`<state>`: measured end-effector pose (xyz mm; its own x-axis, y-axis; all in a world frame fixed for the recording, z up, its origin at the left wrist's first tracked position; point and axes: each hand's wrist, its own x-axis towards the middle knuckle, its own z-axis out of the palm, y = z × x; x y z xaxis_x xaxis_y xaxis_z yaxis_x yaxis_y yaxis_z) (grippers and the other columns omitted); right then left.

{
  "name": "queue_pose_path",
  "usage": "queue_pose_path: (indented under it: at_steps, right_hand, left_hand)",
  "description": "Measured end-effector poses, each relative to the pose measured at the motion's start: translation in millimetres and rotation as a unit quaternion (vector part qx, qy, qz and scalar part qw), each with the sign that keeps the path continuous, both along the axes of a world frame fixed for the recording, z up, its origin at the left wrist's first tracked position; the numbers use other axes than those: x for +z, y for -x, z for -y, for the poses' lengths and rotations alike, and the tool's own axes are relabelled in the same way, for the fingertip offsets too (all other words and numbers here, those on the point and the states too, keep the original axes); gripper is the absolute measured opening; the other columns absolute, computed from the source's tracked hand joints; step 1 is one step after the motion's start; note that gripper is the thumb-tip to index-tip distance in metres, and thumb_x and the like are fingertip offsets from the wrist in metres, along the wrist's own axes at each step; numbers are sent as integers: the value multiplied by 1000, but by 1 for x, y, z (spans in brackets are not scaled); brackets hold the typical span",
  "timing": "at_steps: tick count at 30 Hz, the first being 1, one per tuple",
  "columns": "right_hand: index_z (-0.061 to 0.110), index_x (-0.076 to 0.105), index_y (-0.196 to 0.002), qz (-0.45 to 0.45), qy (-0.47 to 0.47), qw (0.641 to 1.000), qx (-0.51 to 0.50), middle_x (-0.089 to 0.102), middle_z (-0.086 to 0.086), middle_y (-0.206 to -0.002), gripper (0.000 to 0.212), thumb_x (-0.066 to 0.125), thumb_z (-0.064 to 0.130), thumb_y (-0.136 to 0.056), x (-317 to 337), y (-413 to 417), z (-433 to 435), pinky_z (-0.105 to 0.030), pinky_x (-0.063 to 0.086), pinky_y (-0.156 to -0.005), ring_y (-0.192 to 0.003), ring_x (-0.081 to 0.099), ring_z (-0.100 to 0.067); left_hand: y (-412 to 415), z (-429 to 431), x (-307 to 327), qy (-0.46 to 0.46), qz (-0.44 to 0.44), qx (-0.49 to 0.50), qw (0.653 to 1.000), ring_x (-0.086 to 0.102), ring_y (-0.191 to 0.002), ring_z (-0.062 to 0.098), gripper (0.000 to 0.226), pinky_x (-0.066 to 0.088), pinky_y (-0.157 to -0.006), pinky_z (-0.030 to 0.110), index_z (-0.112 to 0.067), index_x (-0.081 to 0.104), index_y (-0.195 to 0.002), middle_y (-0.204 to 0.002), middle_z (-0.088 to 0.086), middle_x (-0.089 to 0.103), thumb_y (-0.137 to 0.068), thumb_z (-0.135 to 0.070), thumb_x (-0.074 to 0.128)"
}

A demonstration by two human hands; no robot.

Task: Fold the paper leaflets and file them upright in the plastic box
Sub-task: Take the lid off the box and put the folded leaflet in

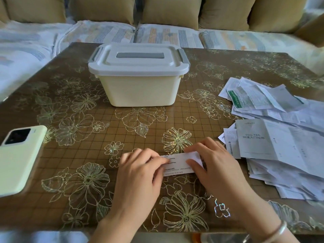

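A small white leaflet [178, 163] with printed lines lies folded into a narrow strip on the table near the front edge. My left hand [140, 171] presses its left part with the fingers laid on top. My right hand [210, 163] holds its right end, thumb on the paper and fingers over the far edge. The cream plastic box [140, 90] stands at the table's middle back, its white lid [138, 58] with grey clips shut. A loose heap of unfolded leaflets [280, 137] lies to the right.
A phone [17, 158] in a pale green case lies face down at the left edge. The brown floral table cover [78, 120] spans the table. A sofa [157, 32] with tan cushions stands behind it.
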<state>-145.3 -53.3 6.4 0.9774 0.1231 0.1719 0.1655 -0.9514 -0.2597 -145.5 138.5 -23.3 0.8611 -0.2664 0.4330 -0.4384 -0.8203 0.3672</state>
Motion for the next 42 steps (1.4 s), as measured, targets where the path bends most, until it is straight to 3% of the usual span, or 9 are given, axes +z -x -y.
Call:
queue_pose_path:
  at_steps: [7,14,17,20,23,28,33,37,42]
  right_hand:
    - [33,43,-124,-145,98,984,42,48,12,-119,67,61,69,-71,33,-22,-1,-25,38,-71,-114,37,-9]
    - [23,59,-101,-198,102,974,41,60,8,-97,53,68,65,-69,37,-36,-2,-26,34,-71,-96,50,-15]
    - [18,64,-87,-190,-65,979,-15,67,8,-78,35,70,51,-77,34,-26,3,-27,48,-61,-73,62,-13]
    - [13,67,-93,-232,-385,892,-51,74,0,-77,24,64,36,-86,36,-6,3,-28,59,-65,-68,71,-9]
    - [13,68,-105,-206,-507,837,-12,75,-1,-87,36,54,39,-86,30,17,-1,-32,58,-79,-86,71,-13]
    - [23,63,-122,-21,-309,940,145,66,18,-116,29,52,16,-96,3,35,-9,-26,49,-94,-112,59,0]
    - [21,54,-134,8,-142,961,238,48,14,-141,39,51,22,-95,-21,30,-18,-38,36,-109,-135,36,0]
    - [23,51,-137,7,-88,965,245,43,14,-145,42,47,34,-97,-23,31,-18,-37,34,-111,-138,30,0]
    - [26,56,-132,8,-73,968,241,49,17,-140,39,46,36,-96,-20,29,-17,-33,36,-108,-134,36,2]
  left_hand:
    - [-5,0,-2,44,-71,12,996,52,-88,4,29,36,-77,29,-37,71,-102,-90,-23,58,-80,-51,59]
    - [-4,1,-1,31,-87,16,996,49,-86,4,42,40,-76,32,-39,69,-107,-88,-23,53,-78,-61,46]
    - [-5,1,0,29,-89,15,996,49,-87,5,44,38,-75,32,-40,69,-108,-89,-22,52,-77,-62,47]
    - [-5,2,1,30,-93,13,995,49,-87,6,45,39,-74,32,-39,68,-109,-89,-21,52,-76,-62,47]
    - [-5,2,2,30,-92,12,995,49,-87,6,43,37,-72,30,-40,68,-106,-88,-21,53,-76,-62,49]
    - [-11,-9,9,61,-148,-27,987,52,-86,0,39,43,-77,28,-40,69,-104,-91,-23,59,-76,-63,53]
    - [-27,-40,20,166,-298,-75,937,66,-92,17,49,54,-85,45,-43,44,-138,-116,-28,64,-100,-14,47]
    - [-31,-48,25,264,-251,-69,929,64,-98,2,33,51,-75,17,-30,56,-129,-115,-22,63,-98,-20,50]
    - [-16,-52,11,112,-163,-95,976,55,-102,1,18,42,-85,11,-36,70,-98,-111,-26,59,-80,-37,68]
